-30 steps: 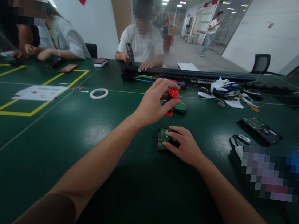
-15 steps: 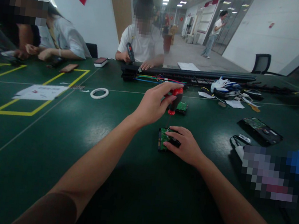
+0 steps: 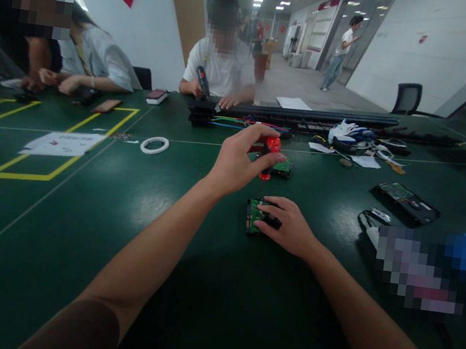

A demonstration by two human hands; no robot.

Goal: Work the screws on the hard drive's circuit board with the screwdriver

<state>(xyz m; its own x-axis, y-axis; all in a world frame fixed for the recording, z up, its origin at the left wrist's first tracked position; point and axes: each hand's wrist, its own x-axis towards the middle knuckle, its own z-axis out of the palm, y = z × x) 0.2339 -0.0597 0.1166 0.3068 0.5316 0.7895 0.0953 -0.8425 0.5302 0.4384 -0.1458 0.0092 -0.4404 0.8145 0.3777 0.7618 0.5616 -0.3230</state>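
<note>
My left hand point(image 3: 240, 155) is closed around the red and black handle of a screwdriver point(image 3: 272, 144), held upright. Its thin shaft runs down to the far part of a hard drive point(image 3: 252, 223), whose green circuit board faces up on the table. Where exactly the tip meets the board is too small to tell. My right hand point(image 3: 290, 225) grips the drive from its right side, fingers over the board and covering much of it. Just behind the screwdriver lies a second drive with a green board point(image 3: 283, 168), partly hidden by my left hand.
A larger hard drive point(image 3: 405, 203) lies at right, near a cable and a blurred-out object point(image 3: 415, 270). White gloves point(image 3: 350, 135), papers and long black bars point(image 3: 330, 117) lie at the back. A tape roll point(image 3: 154, 145) is at left. Opposite, a person holds a power screwdriver point(image 3: 203, 82).
My left hand has shifted slightly left, its thumb now lying across the screwdriver's handle, which stands straighter. My right hand and the hard drive have stayed in place.
</note>
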